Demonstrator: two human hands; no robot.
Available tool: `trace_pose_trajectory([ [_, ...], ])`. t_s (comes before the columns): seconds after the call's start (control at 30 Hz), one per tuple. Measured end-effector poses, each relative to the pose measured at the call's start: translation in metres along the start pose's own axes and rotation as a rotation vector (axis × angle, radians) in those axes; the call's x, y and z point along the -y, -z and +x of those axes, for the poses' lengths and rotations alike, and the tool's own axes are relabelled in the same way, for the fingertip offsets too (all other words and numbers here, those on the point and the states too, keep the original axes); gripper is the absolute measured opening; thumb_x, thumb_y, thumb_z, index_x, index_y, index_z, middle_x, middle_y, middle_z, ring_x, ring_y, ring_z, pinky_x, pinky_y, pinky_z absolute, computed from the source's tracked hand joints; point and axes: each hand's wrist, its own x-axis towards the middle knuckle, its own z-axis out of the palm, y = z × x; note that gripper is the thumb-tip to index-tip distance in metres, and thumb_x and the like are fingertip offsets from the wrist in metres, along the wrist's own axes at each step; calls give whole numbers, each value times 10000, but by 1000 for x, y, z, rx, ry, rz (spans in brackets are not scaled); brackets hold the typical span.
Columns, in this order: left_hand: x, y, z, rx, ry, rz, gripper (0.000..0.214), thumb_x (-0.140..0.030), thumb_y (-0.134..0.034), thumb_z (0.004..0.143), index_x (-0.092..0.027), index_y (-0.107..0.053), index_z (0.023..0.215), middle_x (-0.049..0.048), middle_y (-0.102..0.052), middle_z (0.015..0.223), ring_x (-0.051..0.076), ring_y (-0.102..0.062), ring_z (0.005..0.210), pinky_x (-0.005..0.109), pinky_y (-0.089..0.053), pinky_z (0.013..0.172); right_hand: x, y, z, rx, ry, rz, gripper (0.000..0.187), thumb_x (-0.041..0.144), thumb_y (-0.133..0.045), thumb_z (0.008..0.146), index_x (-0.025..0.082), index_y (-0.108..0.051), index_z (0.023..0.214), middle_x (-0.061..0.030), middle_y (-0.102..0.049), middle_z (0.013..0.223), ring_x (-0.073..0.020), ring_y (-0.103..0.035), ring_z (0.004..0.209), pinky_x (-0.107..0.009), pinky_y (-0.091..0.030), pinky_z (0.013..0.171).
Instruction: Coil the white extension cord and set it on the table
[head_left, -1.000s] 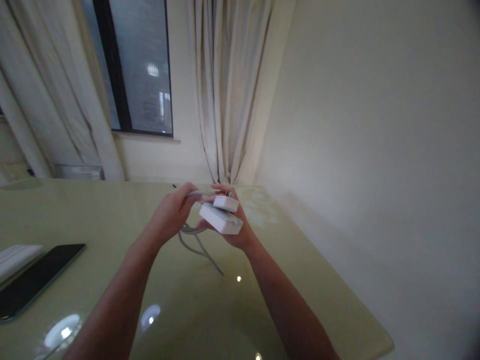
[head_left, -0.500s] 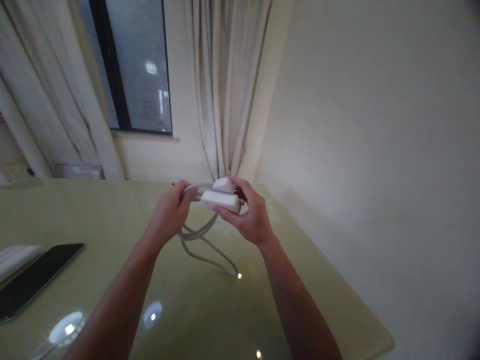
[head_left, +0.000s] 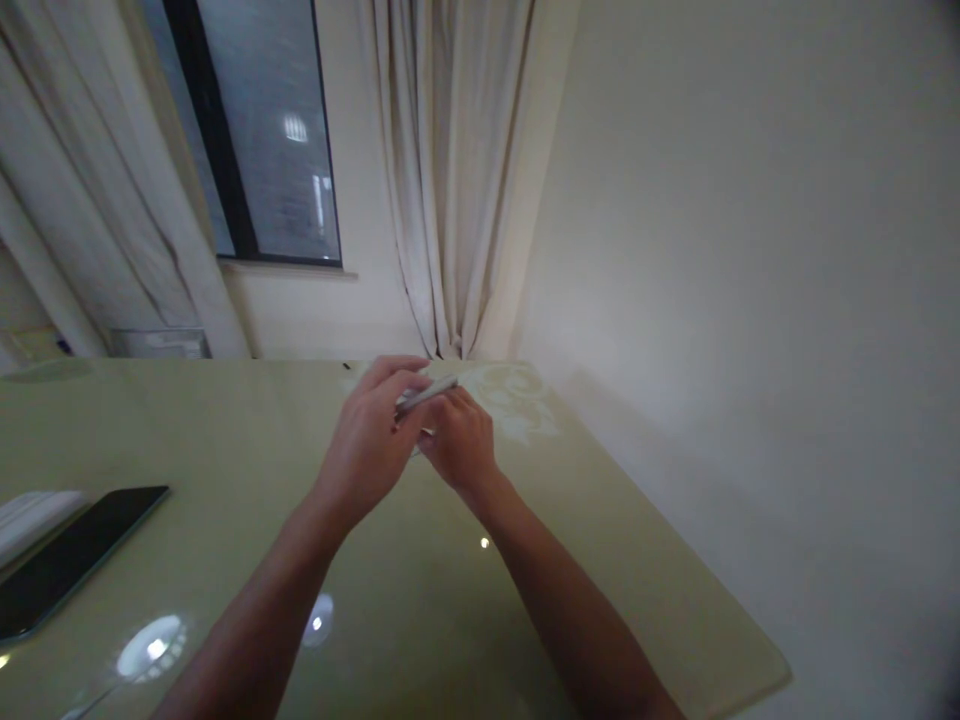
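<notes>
Close together above the table, my left hand (head_left: 364,435) and my right hand (head_left: 463,440) meet around a light-coloured cable (head_left: 429,394). A short bundled stretch of it shows between the fingers and sticks out toward the upper right. My left hand is closed around the cable, its fingers bent over the top. The right hand's fingers are curled and pressed on the same bundle. The white blocks seen on this cable earlier are hidden by the hands.
The glossy greenish table (head_left: 225,430) ends at a wall (head_left: 750,300) on the right. At the left lie a dark phone-like slab (head_left: 75,560) and a white object (head_left: 34,520). A tied curtain (head_left: 457,200) hangs beside a window (head_left: 270,130) behind the table.
My hands have come together; the left has moved right over the cable. The white blocks have gone out of sight, and the loops that hung below are now gathered or hidden.
</notes>
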Motion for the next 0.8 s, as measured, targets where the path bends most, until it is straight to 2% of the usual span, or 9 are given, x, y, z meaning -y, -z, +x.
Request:
trace_pose_trajectory([
  [0.1,-11,-8,-2,190,-107,-79,251,-386,-661,992,-264,-753,1191,98,-701,1372,293,-635,1306,468,-454,1182,-7,5,3,-138,-126,281,274,308,-800,896,291,-760,1166,-74,-794,1183,-267,-714,1085,-417,-550,1011],
  [0.13,-9,-9,-2,176,-120,-88,297,-399,-628,1015,-271,-727,1263,99,-689,1399,291,-612,1346,474,-427,1207,-8,9,4,-183,-156,378,336,349,-819,883,304,-746,1208,-54,-790,1198,-249,-716,1073,-405,-552,1016],
  [0.27,23,-4,5,-186,18,57,534,-525,-629,984,-227,-610,1426,163,-571,1548,346,-444,1515,544,-311,1273,-6,18,10,-272,-246,719,604,435,-914,764,285,-697,1307,-36,-773,1220,-200,-723,1021,-327,-595,919],
  [0.3,33,-2,6,-189,94,44,617,-583,-669,937,-214,-602,1426,182,-571,1543,373,-442,1512,563,-334,1255,-6,18,11,-261,-259,797,632,432,-934,734,275,-697,1299,-39,-774,1205,-194,-727,1003,-310,-606,875],
  [0.43,58,5,5,169,370,-332,615,-727,-684,870,-183,-696,1157,122,-741,1054,303,-714,1022,483,-584,967,-8,15,16,-228,-306,1019,625,415,-968,687,251,-710,1232,-9,-763,1006,-138,-695,772,-230,-584,647],
  [0.5,59,4,1,322,449,-498,584,-751,-700,854,-168,-693,891,19,-609,720,179,-632,677,361,-609,746,-11,14,18,-230,-361,1096,585,460,-932,738,257,-707,1238,36,-701,844,-87,-591,590,-186,-494,492],
  [0.57,58,-1,-1,330,540,-615,600,-750,-753,814,-159,-653,777,-64,-407,591,80,-409,485,224,-472,499,-14,14,19,-206,-435,1180,595,528,-871,798,271,-677,1299,58,-657,782,-66,-522,507,-176,-438,419],
  [0.67,57,-7,2,134,658,-762,582,-685,-845,763,-136,-662,829,-113,-295,596,28,-212,440,147,-179,375,-20,8,18,-164,-605,1282,614,540,-833,826,279,-623,1342,19,-736,957,-64,-581,535,-209,-541,497],
  [0.8,64,5,13,-319,682,-847,438,-547,-740,935,-123,-655,864,-135,-267,559,29,-161,413,160,-138,368,-32,-12,12,41,-704,1194,375,374,-794,871,213,-662,1183,-32,-779,1028,-84,-656,623,-242,-590,627],
])
